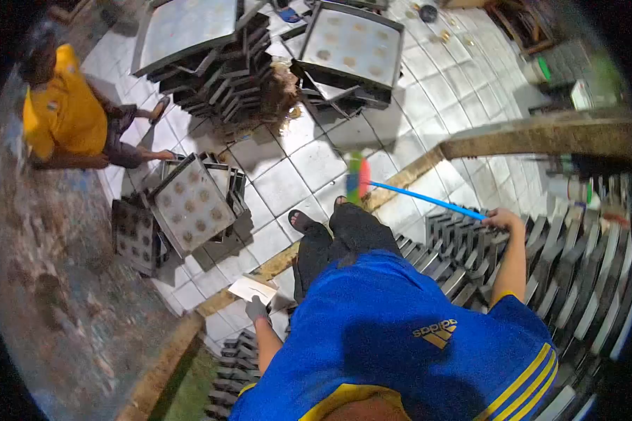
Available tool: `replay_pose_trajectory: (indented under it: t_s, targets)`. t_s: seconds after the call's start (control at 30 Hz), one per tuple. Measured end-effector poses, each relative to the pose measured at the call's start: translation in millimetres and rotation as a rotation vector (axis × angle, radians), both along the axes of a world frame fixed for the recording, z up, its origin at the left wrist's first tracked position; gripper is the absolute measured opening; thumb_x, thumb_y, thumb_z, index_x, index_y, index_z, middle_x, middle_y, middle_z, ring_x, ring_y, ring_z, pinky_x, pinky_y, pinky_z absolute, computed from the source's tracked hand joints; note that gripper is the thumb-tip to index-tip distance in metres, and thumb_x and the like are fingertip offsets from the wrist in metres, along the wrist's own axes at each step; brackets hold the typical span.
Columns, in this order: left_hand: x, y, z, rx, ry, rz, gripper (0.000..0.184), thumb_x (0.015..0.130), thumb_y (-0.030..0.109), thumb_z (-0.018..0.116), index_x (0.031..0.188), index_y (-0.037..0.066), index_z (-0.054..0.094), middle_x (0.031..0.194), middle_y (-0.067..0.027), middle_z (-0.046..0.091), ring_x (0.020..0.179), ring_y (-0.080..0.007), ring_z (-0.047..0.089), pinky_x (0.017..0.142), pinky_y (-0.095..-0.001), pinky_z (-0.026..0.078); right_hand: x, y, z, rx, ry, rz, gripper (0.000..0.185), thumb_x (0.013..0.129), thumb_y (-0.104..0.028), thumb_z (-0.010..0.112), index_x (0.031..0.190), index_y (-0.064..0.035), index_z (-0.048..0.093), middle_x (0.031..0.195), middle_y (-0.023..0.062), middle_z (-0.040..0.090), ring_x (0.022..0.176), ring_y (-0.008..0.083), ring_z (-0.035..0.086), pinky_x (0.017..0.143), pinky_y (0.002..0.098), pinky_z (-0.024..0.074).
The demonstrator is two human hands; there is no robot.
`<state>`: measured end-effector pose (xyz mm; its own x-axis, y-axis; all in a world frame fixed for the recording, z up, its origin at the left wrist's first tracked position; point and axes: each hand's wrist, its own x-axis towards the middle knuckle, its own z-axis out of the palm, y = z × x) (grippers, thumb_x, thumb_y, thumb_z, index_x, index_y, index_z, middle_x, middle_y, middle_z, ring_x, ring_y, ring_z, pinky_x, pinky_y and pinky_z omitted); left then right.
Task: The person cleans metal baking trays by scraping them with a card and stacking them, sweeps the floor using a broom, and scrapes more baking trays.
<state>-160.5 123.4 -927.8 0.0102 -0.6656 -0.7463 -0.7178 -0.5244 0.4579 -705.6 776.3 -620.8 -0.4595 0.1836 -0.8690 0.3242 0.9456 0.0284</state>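
Observation:
My right hand (502, 219) is closed around the blue handle of a broom (428, 200). The broom's green, red and blue head (358, 179) is near my feet, at the brown-edged step, and looks blurred. In a grey glove, my left hand (256, 309) grips a flat white piece (251, 288), held low beside my left leg. What exactly the white piece is, I cannot make out.
Stacked metal trays with round hollows (193, 203) stand ahead on the left, more stacks (351, 45) further off. A person in a yellow shirt (67, 109) is at far left. Dark metal racks (562, 274) flank my right side; brown debris (281, 95) lies between stacks.

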Motion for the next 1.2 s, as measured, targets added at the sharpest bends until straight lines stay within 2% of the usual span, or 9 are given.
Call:
replay_pose_trajectory:
  t_s: [0.1, 0.17, 0.33, 0.6, 0.7, 0.83, 1.0, 1.1, 1.2]
  targets:
    - [-15.5, -23.7, 10.4, -0.021, -0.09, -0.146, 0.043, 0.086, 0.026, 0.052, 0.108, -0.01, 0.063, 0.093, -0.0216, 0.069, 0.066, -0.029, 0.067, 0.052, -0.0413, 0.052, 28.2, 34.1, -35.6, 0.173, 0.1, 0.039, 0.023, 0.085, -0.022, 0.071, 0.098, -0.0026, 0.076, 0.084, 0.0134, 0.075, 0.07, 0.0234, 0.072, 0.067, 0.0371, 0.055]
    - [-41.8, -21.5, 34.8, -0.007, -0.246, -0.389, 0.043, 0.086, 0.028, 0.053, 0.104, -0.009, 0.063, 0.089, -0.0215, 0.069, 0.064, -0.0286, 0.066, 0.052, -0.0418, 0.051, 51.0, 11.7, -85.9, 0.474, 0.55, 0.364, 0.018, 0.081, -0.018, 0.072, 0.09, -0.0016, 0.074, 0.091, 0.0174, 0.074, 0.084, 0.0296, 0.073, 0.068, 0.0454, 0.0571]
    - [-83.1, -33.2, 52.9, -0.181, -0.435, -0.85, 0.04, 0.088, 0.03, 0.051, 0.098, -0.006, 0.065, 0.079, -0.0157, 0.067, 0.064, -0.0283, 0.066, 0.056, -0.0415, 0.052, 34.5, -126.3, -206.9, 0.366, 0.621, 0.636, 0.018, 0.083, -0.017, 0.06, 0.081, -0.0086, 0.076, 0.086, 0.0147, 0.074, 0.081, 0.0314, 0.073, 0.068, 0.0445, 0.0572]
    - [-110.3, -47.8, 135.4, -0.174, -0.048, -0.388, 0.048, 0.088, 0.033, 0.051, 0.104, -0.01, 0.064, 0.082, -0.0182, 0.069, 0.068, -0.0296, 0.065, 0.06, -0.042, 0.051, -4.8, -392.4, -251.4, -0.177, 0.486, 0.471, 0.021, 0.086, -0.017, 0.061, 0.093, -0.0053, 0.076, 0.098, 0.0212, 0.073, 0.092, 0.0367, 0.071, 0.079, 0.0476, 0.0562]
    - [-96.9, -48.5, 135.2, -0.344, -0.231, -0.568, 0.047, 0.089, 0.034, 0.052, 0.102, -0.009, 0.064, 0.085, -0.019, 0.069, 0.069, -0.0299, 0.066, 0.062, -0.041, 0.052, -11.3, -409.3, -247.6, -0.266, 0.418, 0.409, 0.022, 0.086, -0.018, 0.06, 0.096, -0.0025, 0.074, 0.096, 0.0213, 0.073, 0.089, 0.0361, 0.072, 0.079, 0.0477, 0.0561]
    - [-82.8, -23.3, 121.3, -0.122, -0.241, -0.271, 0.04, 0.088, 0.032, 0.057, 0.097, -0.006, 0.065, 0.088, -0.0179, 0.069, 0.064, -0.025, 0.066, 0.053, -0.0372, 0.051, -34.7, -342.1, -171.1, -0.387, 0.344, 0.388, 0.034, 0.084, -0.032, 0.067, 0.091, 0.0008, 0.073, 0.084, 0.0217, 0.071, 0.082, 0.0351, 0.072, 0.075, 0.0469, 0.0555]
    - [-23.8, 6.4, 29.3, -0.082, -0.437, -0.723, 0.042, 0.086, 0.03, 0.054, 0.096, -0.008, 0.067, 0.085, -0.0264, 0.069, 0.069, -0.0317, 0.069, 0.064, -0.0437, 0.057, -72.4, -163.5, -69.1, -0.309, 0.284, 0.254, 0.034, 0.084, -0.034, 0.07, 0.087, -0.0009, 0.076, 0.068, 0.0144, 0.07, 0.058, 0.0218, 0.065, 0.058, 0.0401, 0.0513]
    - [-78.2, 45.8, 65.2, -0.012, -0.38, -0.601, 0.041, 0.086, 0.029, 0.054, 0.098, -0.007, 0.068, 0.087, -0.0254, 0.069, 0.074, -0.0317, 0.07, 0.068, -0.0437, 0.057, -102.8, -33.2, -48.4, -0.1, 0.182, 0.075, 0.031, 0.085, -0.033, 0.073, 0.088, -0.0021, 0.074, 0.069, 0.0091, 0.071, 0.044, 0.015, 0.056, 0.041, 0.0323, 0.0419]
    - [-106.9, 62.0, 49.0, -0.115, -0.366, -0.719, 0.043, 0.085, 0.031, 0.055, 0.1, -0.008, 0.068, 0.09, -0.0231, 0.07, 0.074, -0.0303, 0.07, 0.065, -0.0403, 0.056, -143.7, 84.7, -66.9, 0.068, 0.149, 0.07, 0.031, 0.083, -0.032, 0.076, 0.087, -0.0014, 0.074, 0.07, 0.0127, 0.072, 0.053, 0.0212, 0.066, 0.048, 0.0364, 0.0482]
